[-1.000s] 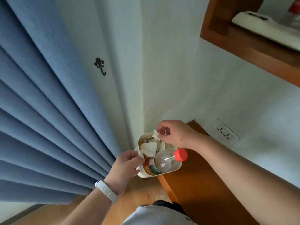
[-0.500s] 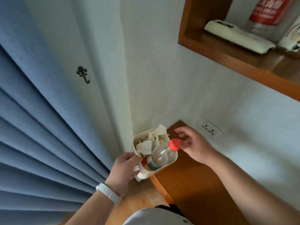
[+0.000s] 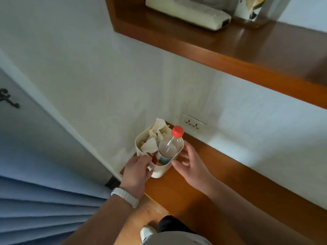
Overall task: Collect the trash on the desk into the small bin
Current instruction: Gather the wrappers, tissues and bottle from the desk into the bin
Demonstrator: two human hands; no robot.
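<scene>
- Since a moment ago the small bin has come from the curtain side onto the corner of the wooden surface, and the right hand, which had been hovering near the bottle cap, has dropped to the bin's right wall.
- Left hand is closed on the near-left rim and wall of the bin, thumb over the lip, holding it steady; a white band sits on that wrist.
- Right hand is spread wide and holds nothing, fingertips touching or just beside the bin's right side; I cannot tell whether they press on it.
- Bin sits near the wall corner, just below the wall socket. It is full: crumpled tissues heap above the rim at the back, and a clear bottle with a red cap stands tilted in the front, its neck well above the rim.
- No loose trash shows on the visible stretch of surface, so the collecting looks almost done; the step in hand seems to be setting the bin down.
- Next, both hands should let go gently, since the tall bottle and piled tissues could tip or spill, then the rest of the surface needs a check.
</scene>
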